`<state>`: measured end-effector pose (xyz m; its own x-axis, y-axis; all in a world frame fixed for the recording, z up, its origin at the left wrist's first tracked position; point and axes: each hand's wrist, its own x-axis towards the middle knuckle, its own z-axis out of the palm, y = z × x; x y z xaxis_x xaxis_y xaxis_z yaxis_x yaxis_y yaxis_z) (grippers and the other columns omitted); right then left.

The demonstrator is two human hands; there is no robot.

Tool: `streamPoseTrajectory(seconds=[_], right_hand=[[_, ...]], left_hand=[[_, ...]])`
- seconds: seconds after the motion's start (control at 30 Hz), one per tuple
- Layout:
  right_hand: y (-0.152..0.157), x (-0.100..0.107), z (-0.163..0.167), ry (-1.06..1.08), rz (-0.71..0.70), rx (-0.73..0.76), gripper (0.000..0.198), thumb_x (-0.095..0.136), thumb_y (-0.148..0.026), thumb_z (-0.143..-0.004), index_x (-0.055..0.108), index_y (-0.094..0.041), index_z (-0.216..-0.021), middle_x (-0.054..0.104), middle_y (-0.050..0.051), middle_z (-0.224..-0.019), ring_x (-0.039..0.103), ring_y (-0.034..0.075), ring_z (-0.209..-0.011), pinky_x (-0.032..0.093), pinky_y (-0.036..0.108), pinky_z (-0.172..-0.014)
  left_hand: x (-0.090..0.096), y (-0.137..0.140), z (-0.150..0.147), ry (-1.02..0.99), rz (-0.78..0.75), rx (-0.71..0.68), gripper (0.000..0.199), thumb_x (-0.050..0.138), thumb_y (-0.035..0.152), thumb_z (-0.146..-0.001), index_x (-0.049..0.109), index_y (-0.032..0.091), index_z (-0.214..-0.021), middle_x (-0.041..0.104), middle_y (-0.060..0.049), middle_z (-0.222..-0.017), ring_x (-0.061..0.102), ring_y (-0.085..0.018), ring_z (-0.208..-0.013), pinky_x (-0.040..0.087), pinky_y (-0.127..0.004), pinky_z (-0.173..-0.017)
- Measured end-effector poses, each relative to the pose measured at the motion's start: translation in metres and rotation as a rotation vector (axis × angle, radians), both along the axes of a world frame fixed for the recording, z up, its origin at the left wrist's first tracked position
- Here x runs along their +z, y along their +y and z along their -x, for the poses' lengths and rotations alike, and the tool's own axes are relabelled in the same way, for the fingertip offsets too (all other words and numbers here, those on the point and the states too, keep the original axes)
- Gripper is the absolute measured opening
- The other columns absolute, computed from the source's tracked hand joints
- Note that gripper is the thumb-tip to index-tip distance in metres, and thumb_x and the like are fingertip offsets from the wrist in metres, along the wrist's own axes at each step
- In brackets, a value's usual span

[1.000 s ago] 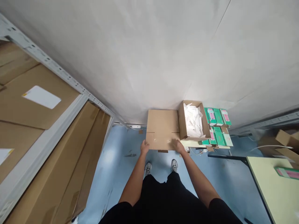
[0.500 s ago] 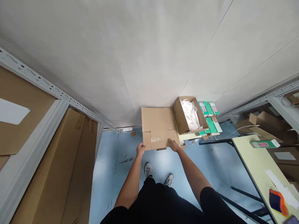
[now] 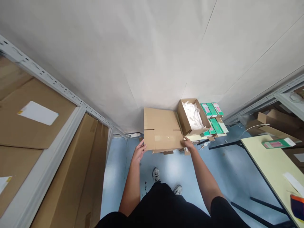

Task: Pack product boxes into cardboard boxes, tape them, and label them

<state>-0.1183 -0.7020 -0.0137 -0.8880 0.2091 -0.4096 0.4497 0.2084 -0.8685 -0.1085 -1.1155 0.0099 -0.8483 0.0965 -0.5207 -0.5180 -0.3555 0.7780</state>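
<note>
A cardboard box [image 3: 162, 122] with slits in its top panel and clear tape across its near part is in front of me, against the wall side. At its near left corner my left hand [image 3: 139, 152] is closed on the edge, with fingers along the side. My right hand [image 3: 188, 143] is closed on the near right corner; its fingertips are partly hidden. Just right of the box stands an open carton [image 3: 182, 118] full of white paper-like pieces [image 3: 193, 116]. Beyond it are several green and pink small boxes [image 3: 211, 109].
Large cardboard cartons [image 3: 64, 177] fill the metal rack [image 3: 59, 91] on the left. At right is a pale yellow table [image 3: 258, 150] carrying a green box [image 3: 277, 143]. More cartons [image 3: 280, 123] sit on the right-hand rack. Blue floor [image 3: 116, 177] lies beneath.
My right hand has moved right, from the taped panel to the box's near right corner. My left hand has changed its hold at the left corner. The view has shifted slightly.
</note>
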Motion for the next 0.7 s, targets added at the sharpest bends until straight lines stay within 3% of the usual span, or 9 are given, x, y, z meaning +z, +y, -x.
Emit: streamPoseTrajectory(seconds=[0.1,0.2,0.33,0.53,0.7], right_hand=[[0.012,0.021,-0.004,-0.026,0.156,-0.018,0.061,0.069,-0.028,-0.055,0.069,-0.019,-0.116,0.075,0.006,-0.085,0.07,0.023,-0.076,0.057,0.038,-0.074],[0.036,0.044,-0.009,-0.019,0.359,0.001,0.055,0.07,-0.02,-0.049,0.07,-0.023,-0.104,0.076,0.005,-0.088,0.069,0.022,-0.076,0.055,0.034,-0.072],[0.086,0.076,-0.022,0.05,0.476,-0.023,0.059,0.075,-0.014,-0.045,0.067,-0.025,-0.102,0.076,0.002,-0.088,0.069,0.02,-0.076,0.053,0.032,-0.07],[0.179,0.124,-0.071,0.193,0.524,-0.123,0.065,0.08,-0.012,-0.046,0.063,-0.027,-0.107,0.075,-0.001,-0.087,0.07,0.02,-0.071,0.055,0.033,-0.069],[0.264,0.15,-0.147,0.287,0.504,-0.266,0.07,0.085,-0.014,-0.045,0.06,-0.027,-0.109,0.074,-0.002,-0.085,0.07,0.02,-0.073,0.054,0.032,-0.069]], left_hand=[[0.026,-0.005,-0.011,0.079,-0.004,-0.033,0.089,0.081,0.035,-0.078,0.044,0.023,-0.158,0.073,-0.012,-0.129,0.073,-0.024,-0.11,0.059,-0.031,-0.085],[0.052,-0.001,-0.024,0.159,-0.049,-0.081,0.086,0.08,0.036,-0.08,0.043,0.028,-0.158,0.068,-0.011,-0.138,0.071,-0.022,-0.113,0.058,-0.03,-0.088],[0.084,0.025,-0.03,0.252,-0.099,-0.228,0.088,0.082,0.033,-0.079,0.043,0.032,-0.158,0.062,-0.012,-0.146,0.069,-0.021,-0.115,0.055,-0.032,-0.094],[0.128,0.122,-0.009,0.393,-0.053,-0.338,0.086,0.081,0.024,-0.07,0.053,0.026,-0.151,0.054,-0.014,-0.154,0.064,-0.026,-0.123,0.055,-0.03,-0.089],[0.151,0.227,-0.001,0.439,-0.028,-0.412,0.086,0.077,0.017,-0.064,0.057,0.024,-0.147,0.06,-0.013,-0.148,0.068,-0.022,-0.11,0.052,-0.023,-0.075]])
